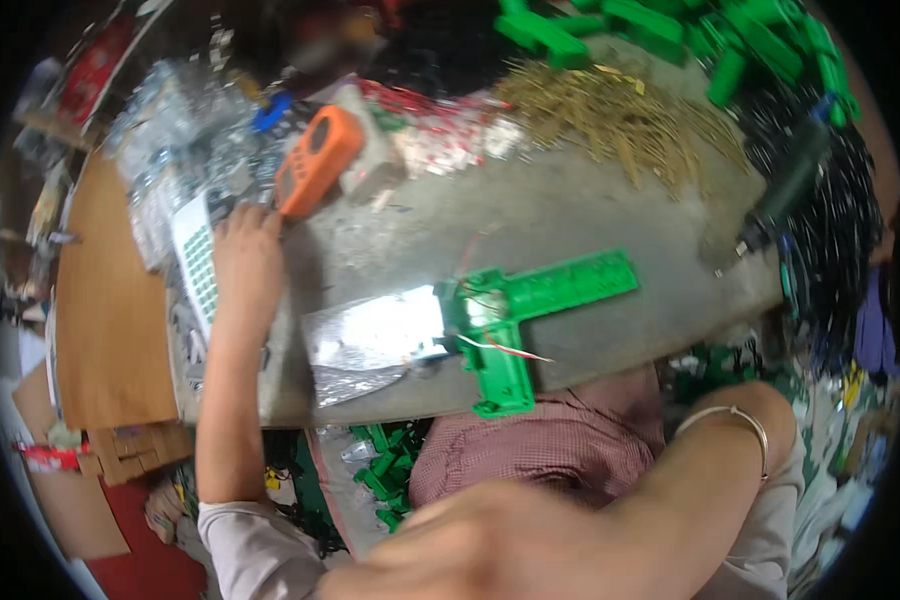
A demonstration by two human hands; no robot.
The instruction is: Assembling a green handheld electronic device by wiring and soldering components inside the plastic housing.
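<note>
At the left of the table my left hand reaches to the edge of a pile of small grey parts. Its fingers are bent together, and what they hold, if anything, is hidden. Beside it lies a white sheet with rows of green spots. My right hand is low and close in front of me, smeared by motion, its fingers unclear. On the table lies a T-shaped green plastic housing with red and white wires. A clear plastic bag with a silvery shine touches its left side.
An orange device stands beyond my left hand. Brass-coloured strips, red-and-white parts and green housings lie along the back. A dark power screwdriver and black wires are at the right.
</note>
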